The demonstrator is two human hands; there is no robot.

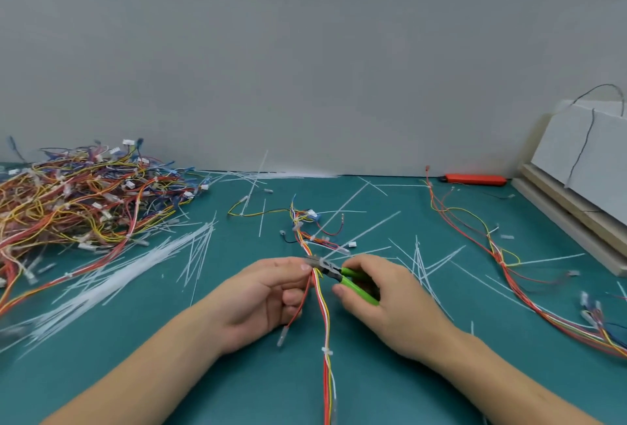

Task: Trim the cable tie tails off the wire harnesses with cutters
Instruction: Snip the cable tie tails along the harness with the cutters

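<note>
We pinch the harness (320,292) above the mat (407,373) in our left hand (268,292), our right hand (376,299) gripping the cutters (342,277) at a tie tail (339,249); next, squeeze flush.

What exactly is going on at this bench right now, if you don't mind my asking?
A person is trimming cable ties on a wire harness. The left hand pinches the harness at a tie, while the right hand grips green-handled cutters, their tip set against the bundle right at the left fingers. Cut white tie tails lie scattered over the green mat. A big heap of harnesses sits at the left, and one more harness lies to the right.
</note>
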